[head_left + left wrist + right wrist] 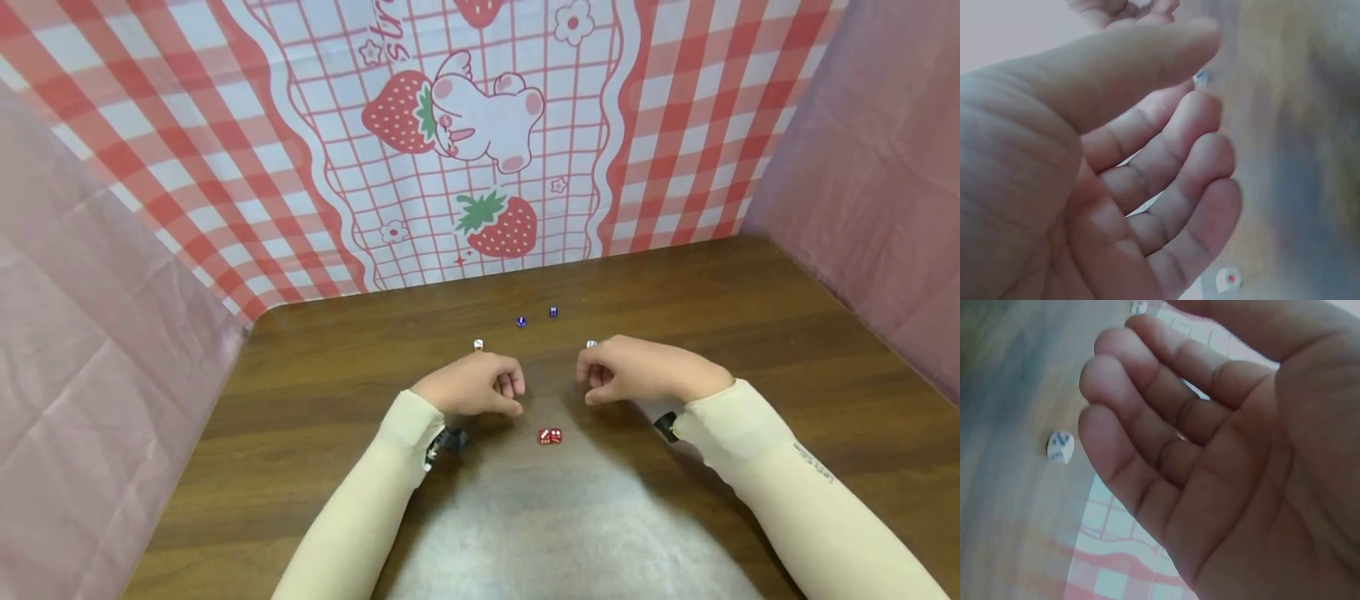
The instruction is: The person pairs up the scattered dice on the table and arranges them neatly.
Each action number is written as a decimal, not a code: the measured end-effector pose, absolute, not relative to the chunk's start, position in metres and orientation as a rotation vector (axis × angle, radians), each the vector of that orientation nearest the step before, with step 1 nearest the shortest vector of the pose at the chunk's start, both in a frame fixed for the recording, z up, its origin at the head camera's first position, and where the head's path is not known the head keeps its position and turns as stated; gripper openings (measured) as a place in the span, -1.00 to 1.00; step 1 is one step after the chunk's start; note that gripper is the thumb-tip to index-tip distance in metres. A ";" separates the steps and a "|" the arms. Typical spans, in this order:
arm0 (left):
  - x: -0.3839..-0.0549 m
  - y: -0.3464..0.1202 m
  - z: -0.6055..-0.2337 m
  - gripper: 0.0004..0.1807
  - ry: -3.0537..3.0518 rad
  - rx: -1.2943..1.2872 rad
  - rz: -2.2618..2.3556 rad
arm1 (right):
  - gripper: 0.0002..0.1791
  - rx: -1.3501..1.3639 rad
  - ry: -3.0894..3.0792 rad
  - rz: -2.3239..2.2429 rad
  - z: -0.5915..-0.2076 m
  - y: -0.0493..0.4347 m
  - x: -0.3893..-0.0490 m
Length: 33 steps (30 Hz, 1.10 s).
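My left hand (474, 385) hovers over the table with loosely curled fingers and nothing between them. Just beyond its knuckles lies a white die (478, 344); in the left wrist view a white die (1230, 279) shows a red pip below the little finger. Opposite, my right hand (651, 371) is also empty, its fingers relaxed. Another white die (592, 343), partly hidden behind that hand, appears in the right wrist view as a die (1060, 447) with dark pips beside the fingertips. Two red dice (550, 436) sit side by side, nearer to me, between the hands.
Farther back on the brown wooden table (337, 358) are two blue dice, one on the left (521, 322) and one on the right (553, 312). A checked strawberry cloth (495, 108) hangs behind the table, and pink cloth (97, 350) hangs at both sides.
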State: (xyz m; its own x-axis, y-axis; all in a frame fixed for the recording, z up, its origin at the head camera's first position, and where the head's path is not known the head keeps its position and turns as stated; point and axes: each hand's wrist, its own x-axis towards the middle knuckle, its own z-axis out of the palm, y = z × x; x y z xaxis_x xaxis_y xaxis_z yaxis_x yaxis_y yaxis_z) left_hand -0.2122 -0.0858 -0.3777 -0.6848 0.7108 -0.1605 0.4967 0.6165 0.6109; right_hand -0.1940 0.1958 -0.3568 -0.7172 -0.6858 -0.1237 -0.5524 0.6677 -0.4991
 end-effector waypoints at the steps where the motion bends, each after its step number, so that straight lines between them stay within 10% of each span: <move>1: -0.214 -0.089 -0.376 -0.78 2.482 0.954 0.773 | -0.87 -0.971 2.597 -0.637 -0.356 0.198 -0.195; 33: -0.270 -0.125 -0.391 -0.54 2.893 0.565 0.800 | -0.71 -0.700 2.806 -0.691 -0.378 0.222 -0.247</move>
